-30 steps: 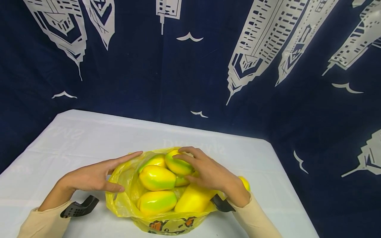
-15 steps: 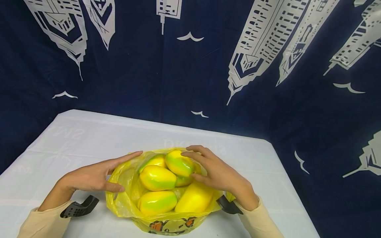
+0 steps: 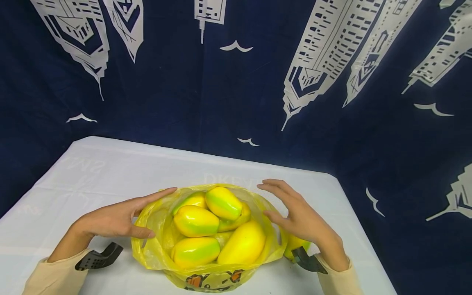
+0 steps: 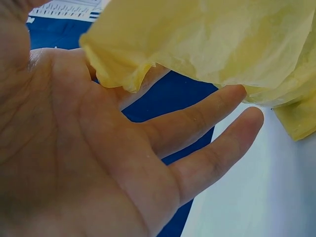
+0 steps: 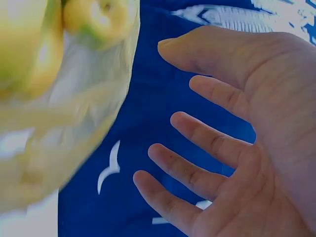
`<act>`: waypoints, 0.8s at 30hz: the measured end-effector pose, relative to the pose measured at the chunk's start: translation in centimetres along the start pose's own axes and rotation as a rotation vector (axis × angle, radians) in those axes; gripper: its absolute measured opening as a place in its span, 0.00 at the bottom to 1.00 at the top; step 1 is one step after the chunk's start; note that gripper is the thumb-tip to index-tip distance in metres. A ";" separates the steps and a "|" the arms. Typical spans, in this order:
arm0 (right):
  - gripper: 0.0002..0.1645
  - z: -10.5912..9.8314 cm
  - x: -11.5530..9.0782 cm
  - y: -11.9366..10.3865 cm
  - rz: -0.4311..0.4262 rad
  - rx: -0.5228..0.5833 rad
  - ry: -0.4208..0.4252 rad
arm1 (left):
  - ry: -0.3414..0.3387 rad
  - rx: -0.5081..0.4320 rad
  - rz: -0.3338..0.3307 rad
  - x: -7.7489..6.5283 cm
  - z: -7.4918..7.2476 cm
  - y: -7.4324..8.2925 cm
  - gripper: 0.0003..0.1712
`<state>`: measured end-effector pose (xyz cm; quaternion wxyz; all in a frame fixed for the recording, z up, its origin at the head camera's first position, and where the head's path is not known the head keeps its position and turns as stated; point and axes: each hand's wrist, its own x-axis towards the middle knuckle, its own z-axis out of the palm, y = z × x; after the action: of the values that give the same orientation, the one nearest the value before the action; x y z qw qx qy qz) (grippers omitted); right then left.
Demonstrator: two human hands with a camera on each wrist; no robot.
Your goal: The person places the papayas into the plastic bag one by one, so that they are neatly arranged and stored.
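Observation:
A yellow plastic bag (image 3: 210, 282) with an orange-and-black print stands on the table, its mouth spread wide. Inside lie several glossy, mango-shaped fruits (image 3: 195, 221), yellow with green patches, and a larger all-yellow one (image 3: 242, 243). My left hand (image 3: 114, 217) rests at the bag's left rim, thumb over the near edge and fingers along the far edge. The left wrist view shows its palm spread, fingers nearly straight against the yellow film (image 4: 197, 44). Beyond the bag's right rim, my right hand (image 3: 300, 215) hovers with spread fingers, holding nothing.
Another yellow-green fruit (image 3: 296, 246) lies outside the bag at the right, partly hidden by my right wrist. White cloth covers the table (image 3: 121, 164). A dark blue curtain (image 3: 228, 102) with white building prints hangs behind it.
My right hand has moved right, from over the fruits inside the bag to beyond its right rim, uncovering the fruits. The left hand and bag have stayed in place.

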<state>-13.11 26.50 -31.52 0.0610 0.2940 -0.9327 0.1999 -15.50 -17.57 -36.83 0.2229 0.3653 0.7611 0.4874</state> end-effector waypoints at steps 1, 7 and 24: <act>0.39 -0.1 -0.4 0.3 0.017 -0.002 0.008 | 0.001 0.001 -0.001 0.0 0.0 0.0 0.53; 0.40 -0.7 -2.6 2.4 0.123 -0.003 0.030 | 0.002 -0.003 -0.001 -0.1 0.0 0.0 0.53; 0.32 1.0 -8.4 6.4 0.330 0.046 -0.021 | 0.010 0.002 -0.022 0.0 0.1 -0.2 0.53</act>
<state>-9.86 35.23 -36.56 0.0108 0.1404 -0.9641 0.2252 -15.50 -17.56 -37.00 0.2242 0.3547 0.7666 0.4861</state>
